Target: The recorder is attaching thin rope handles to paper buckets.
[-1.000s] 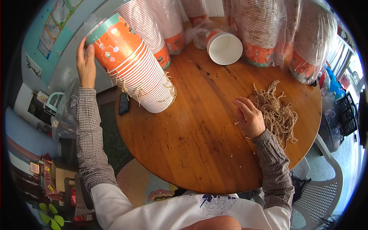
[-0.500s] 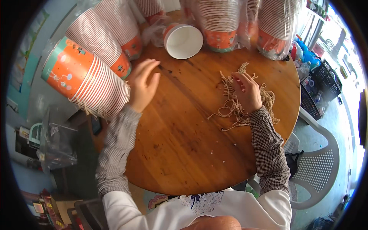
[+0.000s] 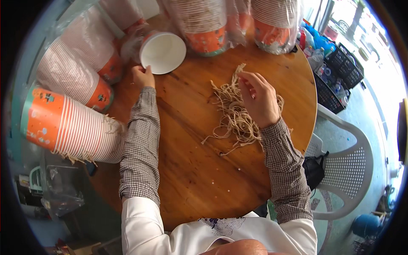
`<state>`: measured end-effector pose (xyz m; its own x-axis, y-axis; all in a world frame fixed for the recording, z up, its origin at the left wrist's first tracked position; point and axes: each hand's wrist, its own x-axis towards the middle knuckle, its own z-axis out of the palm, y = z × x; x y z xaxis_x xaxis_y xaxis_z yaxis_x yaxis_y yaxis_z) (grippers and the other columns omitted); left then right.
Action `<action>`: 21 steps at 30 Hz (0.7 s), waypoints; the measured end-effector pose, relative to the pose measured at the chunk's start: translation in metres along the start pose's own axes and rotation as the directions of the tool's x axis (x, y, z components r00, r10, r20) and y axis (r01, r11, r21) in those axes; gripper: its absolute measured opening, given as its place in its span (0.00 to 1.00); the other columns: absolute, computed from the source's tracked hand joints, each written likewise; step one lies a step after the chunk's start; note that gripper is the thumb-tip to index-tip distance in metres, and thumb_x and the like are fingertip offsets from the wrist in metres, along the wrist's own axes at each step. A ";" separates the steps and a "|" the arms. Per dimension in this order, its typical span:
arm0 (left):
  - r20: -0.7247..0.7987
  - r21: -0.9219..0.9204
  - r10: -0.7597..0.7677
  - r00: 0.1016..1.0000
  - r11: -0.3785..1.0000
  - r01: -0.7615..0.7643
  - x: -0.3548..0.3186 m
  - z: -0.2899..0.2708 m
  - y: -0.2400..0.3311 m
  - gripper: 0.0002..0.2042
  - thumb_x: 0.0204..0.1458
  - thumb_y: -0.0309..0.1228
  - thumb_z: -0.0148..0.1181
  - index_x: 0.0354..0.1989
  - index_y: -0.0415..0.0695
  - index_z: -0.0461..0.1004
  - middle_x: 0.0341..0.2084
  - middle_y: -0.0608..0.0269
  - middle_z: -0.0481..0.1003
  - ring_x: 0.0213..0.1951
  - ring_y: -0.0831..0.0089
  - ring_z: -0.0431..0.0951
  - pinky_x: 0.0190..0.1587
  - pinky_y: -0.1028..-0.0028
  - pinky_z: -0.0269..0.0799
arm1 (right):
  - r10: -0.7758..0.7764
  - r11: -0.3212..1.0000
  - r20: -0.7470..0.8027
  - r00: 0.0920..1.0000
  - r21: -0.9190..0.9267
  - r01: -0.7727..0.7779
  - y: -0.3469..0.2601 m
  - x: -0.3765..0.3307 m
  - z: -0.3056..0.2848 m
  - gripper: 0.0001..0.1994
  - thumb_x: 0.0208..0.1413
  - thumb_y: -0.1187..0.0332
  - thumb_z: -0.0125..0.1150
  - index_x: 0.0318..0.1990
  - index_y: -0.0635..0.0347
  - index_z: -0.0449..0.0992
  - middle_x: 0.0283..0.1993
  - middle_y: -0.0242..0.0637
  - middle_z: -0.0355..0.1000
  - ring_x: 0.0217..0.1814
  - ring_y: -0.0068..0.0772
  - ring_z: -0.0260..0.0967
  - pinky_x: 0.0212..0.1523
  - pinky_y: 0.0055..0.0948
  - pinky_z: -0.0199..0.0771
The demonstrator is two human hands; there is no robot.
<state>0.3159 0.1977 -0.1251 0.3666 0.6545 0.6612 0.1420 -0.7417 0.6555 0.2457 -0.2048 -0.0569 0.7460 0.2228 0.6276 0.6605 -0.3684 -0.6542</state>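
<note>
A single white-lined paper tub point(image 3: 163, 54) lies tilted at the far side of the round table, its mouth facing me. My left hand point(image 3: 144, 77) is closed at its lower left rim, with the thumb against the edge. Over a loose heap of beige strings point(image 3: 233, 111), my right hand point(image 3: 260, 101) is held with fingers loosely bent and apart. Its fingertips are by the upper end of the heap, and I see nothing gripped in them. Left of my left forearm lies a nested stack of orange paper tubs point(image 3: 76, 123), with string ends sticking out between the rims.
Plastic-wrapped stacks of tubs point(image 3: 206, 40) line the table's far edge, and more wrapped stacks point(image 3: 70, 74) lie at the left. A grey plastic chair point(image 3: 346, 182) stands right of the wooden table point(image 3: 191, 170). Black crates point(image 3: 344, 63) with bottles are on the floor beyond.
My left hand has moved from beside the tub stack to the single tub's rim and closed there. The view has shifted, and my right hand remains over the strings.
</note>
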 end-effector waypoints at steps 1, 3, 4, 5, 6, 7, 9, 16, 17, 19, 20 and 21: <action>0.015 -0.029 -0.043 0.999 0.999 0.044 -0.008 0.007 0.008 0.13 0.44 0.28 0.69 0.32 0.39 0.69 0.27 0.56 0.74 0.30 0.59 0.75 0.37 0.62 0.72 | 0.025 1.000 0.001 1.000 -0.009 -0.025 0.006 0.001 -0.005 0.10 0.56 0.72 0.58 0.45 0.60 0.76 0.35 0.41 0.73 0.34 0.41 0.73 0.36 0.36 0.73; -0.072 0.071 0.052 0.996 0.996 -0.047 0.006 -0.002 -0.005 0.12 0.44 0.27 0.67 0.32 0.39 0.69 0.26 0.57 0.74 0.28 0.62 0.76 0.35 0.64 0.73 | 0.010 1.000 -0.021 1.000 -0.006 -0.010 0.004 0.004 -0.002 0.10 0.57 0.72 0.58 0.45 0.60 0.76 0.35 0.41 0.72 0.32 0.42 0.72 0.35 0.36 0.73; -0.074 0.075 0.057 0.996 0.996 -0.051 0.009 -0.005 -0.010 0.12 0.44 0.27 0.67 0.32 0.39 0.69 0.26 0.57 0.74 0.28 0.62 0.76 0.35 0.64 0.73 | 0.025 1.000 -0.011 1.000 -0.001 -0.025 0.001 0.004 -0.001 0.09 0.57 0.72 0.57 0.45 0.61 0.76 0.35 0.41 0.73 0.33 0.42 0.73 0.36 0.35 0.73; -0.069 0.052 0.052 0.996 0.997 -0.048 0.007 -0.007 -0.012 0.11 0.44 0.27 0.67 0.31 0.39 0.69 0.26 0.58 0.74 0.28 0.63 0.76 0.35 0.64 0.73 | 0.042 0.999 -0.001 0.999 -0.003 -0.042 0.002 0.004 0.000 0.09 0.57 0.72 0.57 0.45 0.61 0.76 0.36 0.42 0.74 0.34 0.42 0.73 0.36 0.35 0.74; -0.066 0.030 0.047 0.997 0.999 -0.045 0.007 -0.009 -0.014 0.11 0.44 0.27 0.67 0.31 0.39 0.70 0.25 0.58 0.75 0.28 0.63 0.76 0.34 0.65 0.73 | 0.040 0.999 -0.002 0.999 -0.004 -0.040 0.002 0.004 0.004 0.09 0.57 0.72 0.57 0.45 0.61 0.76 0.36 0.42 0.74 0.34 0.42 0.73 0.36 0.35 0.74; -0.070 0.030 0.048 0.996 0.999 -0.046 0.008 -0.013 -0.016 0.11 0.44 0.27 0.67 0.31 0.39 0.70 0.25 0.58 0.75 0.28 0.63 0.76 0.34 0.65 0.73 | 0.055 0.996 0.003 0.998 0.064 -0.055 0.004 0.004 0.012 0.09 0.57 0.73 0.57 0.44 0.62 0.76 0.37 0.43 0.75 0.35 0.42 0.74 0.37 0.35 0.74; -0.033 0.005 0.008 0.999 1.000 -0.008 0.005 -0.017 -0.013 0.10 0.44 0.27 0.67 0.30 0.39 0.70 0.24 0.59 0.75 0.28 0.64 0.77 0.35 0.65 0.74 | 0.062 0.986 0.029 0.998 0.150 -0.066 0.022 0.008 0.031 0.09 0.56 0.74 0.57 0.44 0.62 0.76 0.39 0.47 0.76 0.38 0.43 0.76 0.40 0.36 0.75; 0.097 -0.015 -0.001 0.995 1.000 0.002 -0.001 -0.038 -0.020 0.14 0.47 0.27 0.64 0.43 0.38 0.75 0.33 0.56 0.79 0.34 0.61 0.80 0.40 0.65 0.75 | 0.085 0.989 0.153 0.985 0.109 -0.102 0.040 0.083 0.123 0.15 0.52 0.69 0.59 0.48 0.60 0.75 0.41 0.49 0.77 0.46 0.48 0.75 0.47 0.38 0.74; 0.094 -0.006 -0.009 0.995 1.000 0.009 -0.004 -0.043 -0.022 0.14 0.47 0.27 0.64 0.43 0.38 0.75 0.33 0.56 0.79 0.34 0.61 0.80 0.40 0.65 0.75 | 0.101 0.990 0.182 0.978 0.075 -0.116 0.037 0.097 0.142 0.18 0.51 0.67 0.61 0.51 0.59 0.75 0.41 0.47 0.78 0.47 0.44 0.76 0.48 0.37 0.74; 0.132 -0.026 -0.025 0.991 0.999 0.028 -0.012 -0.032 -0.013 0.15 0.48 0.26 0.63 0.45 0.39 0.74 0.34 0.57 0.79 0.35 0.63 0.80 0.42 0.65 0.75 | 0.162 0.984 0.165 0.973 0.049 -0.172 0.047 0.122 0.163 0.22 0.47 0.64 0.64 0.51 0.59 0.75 0.43 0.47 0.78 0.48 0.42 0.76 0.50 0.37 0.74; 0.121 -0.019 -0.025 0.992 0.999 0.028 -0.009 -0.035 -0.019 0.15 0.48 0.26 0.63 0.45 0.39 0.74 0.34 0.57 0.79 0.35 0.63 0.80 0.42 0.65 0.75 | 0.153 0.985 0.169 0.974 0.058 -0.165 0.039 0.129 0.175 0.22 0.47 0.64 0.64 0.51 0.59 0.75 0.43 0.47 0.78 0.48 0.42 0.76 0.50 0.37 0.74; 0.132 -0.133 -0.018 0.991 0.990 0.036 -0.007 -0.036 -0.024 0.15 0.48 0.26 0.63 0.46 0.39 0.73 0.35 0.57 0.79 0.36 0.63 0.80 0.43 0.65 0.74 | 0.166 0.970 0.217 0.962 0.137 -0.198 0.033 0.134 0.185 0.22 0.46 0.64 0.63 0.50 0.59 0.75 0.43 0.46 0.78 0.48 0.43 0.75 0.51 0.37 0.73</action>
<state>0.2765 0.2162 -0.1320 0.4823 0.6429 0.5951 0.0313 -0.6915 0.7217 0.3831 -0.0196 -0.0725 0.8457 0.3492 0.4036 0.5048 -0.2777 -0.8173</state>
